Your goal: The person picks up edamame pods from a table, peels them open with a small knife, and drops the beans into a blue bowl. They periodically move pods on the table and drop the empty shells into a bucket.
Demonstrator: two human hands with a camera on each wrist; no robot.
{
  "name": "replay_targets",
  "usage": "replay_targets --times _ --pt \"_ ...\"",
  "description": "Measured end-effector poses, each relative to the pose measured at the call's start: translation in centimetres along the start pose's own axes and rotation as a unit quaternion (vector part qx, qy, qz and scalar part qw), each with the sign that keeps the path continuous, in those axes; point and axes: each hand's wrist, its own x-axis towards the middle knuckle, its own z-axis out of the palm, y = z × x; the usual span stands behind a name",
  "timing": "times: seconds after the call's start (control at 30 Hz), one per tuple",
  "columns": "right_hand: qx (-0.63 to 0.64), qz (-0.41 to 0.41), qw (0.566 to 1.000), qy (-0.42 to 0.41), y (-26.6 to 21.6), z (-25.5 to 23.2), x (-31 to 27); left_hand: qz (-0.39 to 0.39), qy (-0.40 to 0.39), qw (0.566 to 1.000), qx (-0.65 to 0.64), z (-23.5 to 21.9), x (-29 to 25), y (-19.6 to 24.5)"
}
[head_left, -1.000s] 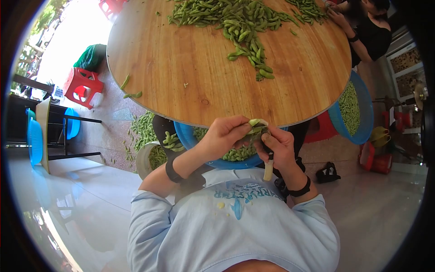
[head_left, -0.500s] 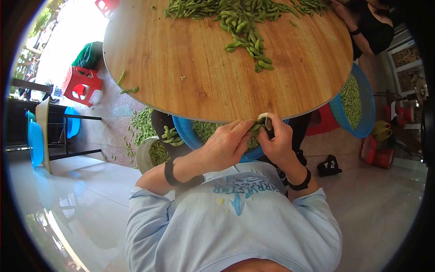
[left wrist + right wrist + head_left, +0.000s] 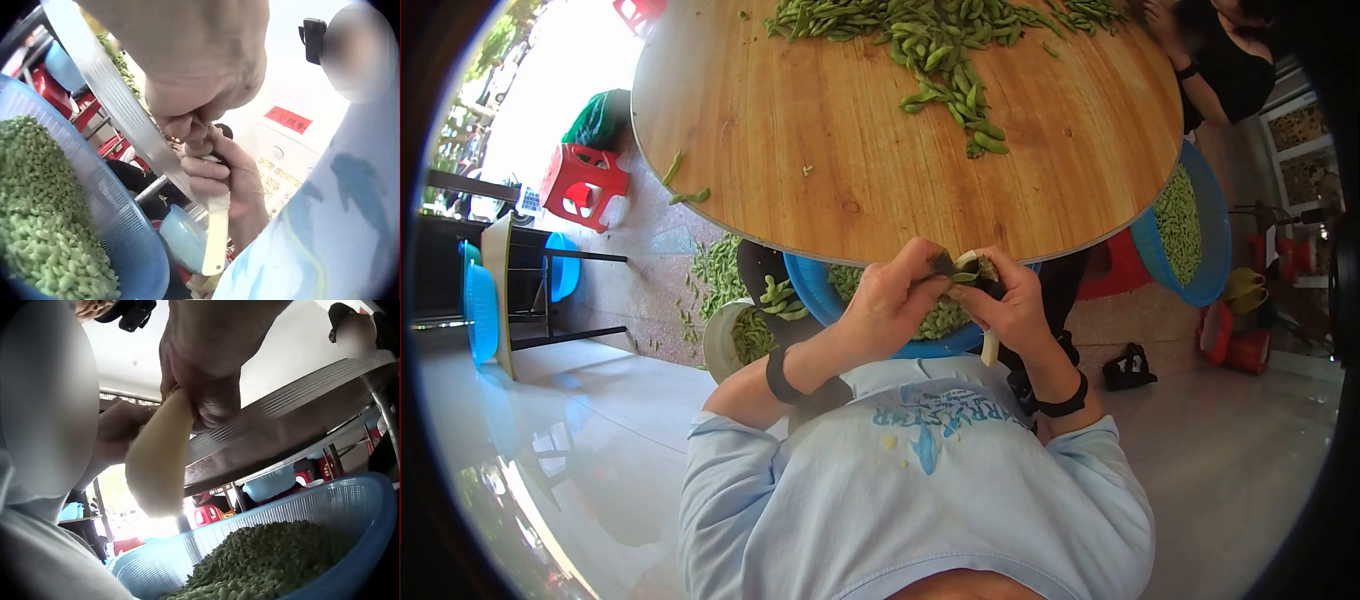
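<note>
Just beyond the shirt, the left hand pinches something green and dark between thumb and fingers; its exact form is hard to tell. Beside it the right hand is curled round a pale handle, with a green pod at its fingertips. The handle hangs below the right fingers in the left wrist view, and its blurred end fills the middle of the right wrist view. Under the hands, shelled green beans lie in a blue basket.
A heap of pods lies on the round wooden table, whose near edge is just beyond the hands. Another blue basin stands right, a pale bucket and floor pods left. Someone in black sits at the far right.
The left hand's fingers have lifted and turned, showing the dark item they pinch. The right hand has rotated, so its pale handle shows below it again. The green pod stays between the hands.
</note>
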Motion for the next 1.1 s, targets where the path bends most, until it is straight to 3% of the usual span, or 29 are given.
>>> replay_targets --times 0.07,0.13,0.23,0.43,0.57,0.67,0.73,0.77,0.83,0.97,1.07,1.1 --pt "-0.007 -0.003 1.000 -0.008 0.1 0.1 -0.1 -0.029 0.003 0.999 -0.016 0.4 -0.2 -0.1" --pt "-0.159 -0.080 0.984 -0.007 0.2 0.2 0.1 0.004 0.041 0.997 0.072 0.9 -0.4 0.1" --pt "-0.232 -0.105 0.967 0.004 0.4 0.5 0.2 0.049 0.012 0.987 0.154 0.9 -0.5 0.0" --pt "-0.275 -0.143 0.950 0.039 0.5 1.2 0.0 0.043 -0.021 0.993 0.109 0.7 -1.1 1.3" --pt "-0.236 -0.098 0.964 0.074 0.4 0.9 -0.2 0.012 -0.038 0.999 0.016 0.0 -1.6 0.6" --pt "-0.182 -0.090 0.978 0.043 0.4 0.6 -0.3 -0.008 -0.052 0.999 -0.002 -0.3 -1.8 0.1" --pt "0.002 0.018 1.000 0.025 0.3 0.2 -0.4 0.042 -0.043 0.994 -0.095 -0.5 -1.4 -0.7" --pt "0.003 0.019 1.000 0.025 0.2 0.2 -0.4 0.041 -0.044 0.994 -0.095 -0.6 -1.3 -0.9" --pt "0.126 0.084 0.988 -0.033 -0.1 0.4 -0.5 0.049 -0.046 0.997 -0.049 -0.9 -1.0 -1.3" --pt "0.134 0.076 0.987 -0.037 -0.5 0.7 -0.9 0.111 -0.008 0.988 -0.103 0.3 -0.8 -1.9" --pt "0.027 0.072 0.996 -0.050 -0.4 0.8 -1.3 0.144 0.051 0.969 -0.195 -0.1 -0.6 -2.1" --pt "0.004 0.039 0.997 -0.062 0.0 0.9 -1.6 0.039 0.026 0.957 -0.285 -1.1 -0.9 -1.3"
